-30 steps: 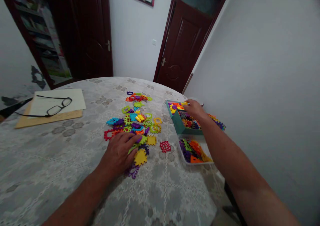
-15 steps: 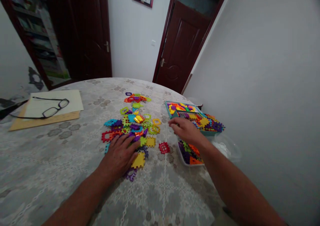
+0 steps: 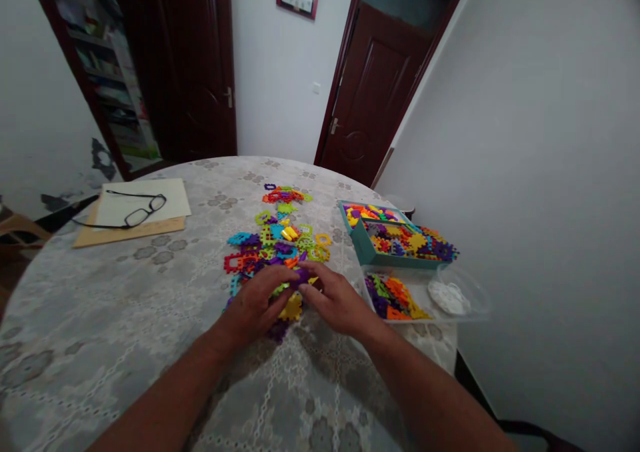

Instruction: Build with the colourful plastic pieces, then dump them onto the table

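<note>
My left hand (image 3: 257, 303) and my right hand (image 3: 339, 300) meet over the near part of a pile of colourful plastic building pieces. Between their fingertips is a purple building piece (image 3: 301, 278), with the fingers of both hands closed on it. The fingers partly cover its shape. Just below the hands lies a yellow notched square (image 3: 291, 307). Beyond them, green lattice pieces (image 3: 267, 237), a red frame piece (image 3: 232, 263) and small yellow pieces (image 3: 289, 233) are spread on the patterned tablecloth (image 3: 200, 292).
At right stand a teal box (image 3: 367, 247) of toothed pieces, a teal tray (image 3: 345, 213) behind it, and a clear plastic container (image 3: 425, 295) with more pieces and a white bundle. Glasses (image 3: 137, 217) rest on papers (image 3: 175, 199) at left.
My right hand has moved left from beside the boxes to meet my left hand. My left hand has lifted off the pile, and a purple building piece is now between them. The view has shifted slightly.
</note>
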Demonstrator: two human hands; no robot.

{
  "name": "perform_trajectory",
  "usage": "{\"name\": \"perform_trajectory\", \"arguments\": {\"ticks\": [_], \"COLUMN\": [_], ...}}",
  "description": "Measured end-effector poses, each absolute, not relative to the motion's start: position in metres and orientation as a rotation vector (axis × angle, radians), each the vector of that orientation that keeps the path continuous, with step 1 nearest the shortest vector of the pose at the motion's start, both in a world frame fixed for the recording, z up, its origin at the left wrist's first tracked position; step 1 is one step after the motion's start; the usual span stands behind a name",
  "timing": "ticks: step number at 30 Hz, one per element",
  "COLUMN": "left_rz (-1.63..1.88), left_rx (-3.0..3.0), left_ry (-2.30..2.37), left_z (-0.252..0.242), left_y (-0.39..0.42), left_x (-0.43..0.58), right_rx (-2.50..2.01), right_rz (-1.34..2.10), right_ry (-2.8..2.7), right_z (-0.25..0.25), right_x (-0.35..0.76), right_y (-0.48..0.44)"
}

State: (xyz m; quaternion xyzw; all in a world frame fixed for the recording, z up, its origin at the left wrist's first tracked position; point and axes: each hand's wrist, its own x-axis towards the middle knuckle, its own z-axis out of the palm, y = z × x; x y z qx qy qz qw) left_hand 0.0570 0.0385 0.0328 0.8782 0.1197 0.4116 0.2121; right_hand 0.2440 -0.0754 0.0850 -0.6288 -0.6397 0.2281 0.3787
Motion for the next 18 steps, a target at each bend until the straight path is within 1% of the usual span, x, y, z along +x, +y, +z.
{"name": "perform_trajectory", "arguments": {"ticks": [4,8,13,16,18], "left_rz": [1.015,1.121,1.305,1.346,1.356], "left_rx": [2.389,2.414,2.464,2.488,2.490], "left_ry": [0.354,0.520,0.720,0.761,0.783], "left_z": [0.032,0.027,0.024,0.024,0.026], "left_y": [0.030,0.038,0.050,0.053,0.053], "left_x": [0.060,0.059,0.055,0.055,0.055], "right_rx": [-1.614,-1.730,-2.149,-2.205,-2.188], "right_rz": [0.574,0.512,0.020,-0.175,-0.260], "right_ry": [-1.752,-1.737,-1.295,-1.085,-1.060], "right_z": [0.092,0.109,0.148,0.171,0.175], "right_x": [0.254,0.309,0.421,0.464,0.467], "right_y": [-0.077,-0.059,-0.016,-0.007,-0.013]}}
